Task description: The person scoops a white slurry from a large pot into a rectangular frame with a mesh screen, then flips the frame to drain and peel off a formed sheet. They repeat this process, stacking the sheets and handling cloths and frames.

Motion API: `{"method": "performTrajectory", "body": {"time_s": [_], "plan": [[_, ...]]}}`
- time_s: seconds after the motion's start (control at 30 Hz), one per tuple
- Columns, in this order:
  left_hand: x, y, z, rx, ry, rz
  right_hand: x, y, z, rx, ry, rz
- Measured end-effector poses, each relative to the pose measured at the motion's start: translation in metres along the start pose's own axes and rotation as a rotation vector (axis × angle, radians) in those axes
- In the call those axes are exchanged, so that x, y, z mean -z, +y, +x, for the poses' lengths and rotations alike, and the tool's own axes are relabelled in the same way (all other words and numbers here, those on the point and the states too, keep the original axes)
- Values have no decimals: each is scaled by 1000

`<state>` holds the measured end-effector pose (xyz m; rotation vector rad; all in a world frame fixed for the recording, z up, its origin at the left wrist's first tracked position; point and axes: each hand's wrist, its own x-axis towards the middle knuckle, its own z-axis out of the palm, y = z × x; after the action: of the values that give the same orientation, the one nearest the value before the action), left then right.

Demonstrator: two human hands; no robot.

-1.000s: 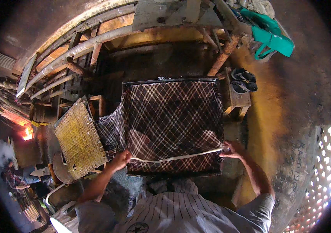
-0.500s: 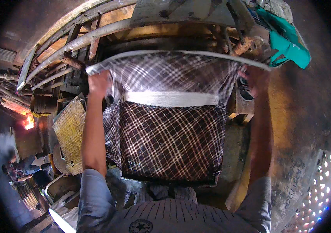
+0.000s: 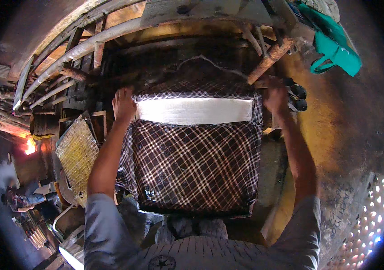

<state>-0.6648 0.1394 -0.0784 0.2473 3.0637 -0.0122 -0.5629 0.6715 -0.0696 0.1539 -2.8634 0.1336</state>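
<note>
A dark brown plaid cloth (image 3: 192,166) with pale crossing lines covers a boxy block in front of me. Between its near part and its far folds, a smooth white slab (image 3: 194,111) shows as a strip. My left hand (image 3: 123,105) is at the strip's left end, fingers stretched forward and holding nothing visible. At the opposite end, just beyond the cloth's right corner, is my right hand (image 3: 275,96); motion smears its fingers. The cloth's loose far edge lies past the slab in shadow, away from both hands.
Wooden poles (image 3: 97,40) frame the far side. A fire (image 3: 30,145) burns at the left, beyond a yellowish woven panel (image 3: 80,155); another person (image 3: 23,198) is farther back. Dark sandals (image 3: 297,95) lie right of my right hand. A green bag (image 3: 336,54) hangs at upper right.
The cloth's far flap, held up and stretched between both hands, has dropped away beyond the slab. My left hand has let go; both hands have come slightly lower, and more white shows.
</note>
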Motion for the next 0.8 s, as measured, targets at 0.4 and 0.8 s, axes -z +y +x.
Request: {"method": "performTrajectory", "body": {"time_s": [0.4, 0.8], "plan": [[-26, -36, -143, -298, -175, 115, -9, -74, -170, 87, -140, 315], [-41, 32, -253, -564, -56, -186, 172, -201, -330, -439, -496, 732]]}}
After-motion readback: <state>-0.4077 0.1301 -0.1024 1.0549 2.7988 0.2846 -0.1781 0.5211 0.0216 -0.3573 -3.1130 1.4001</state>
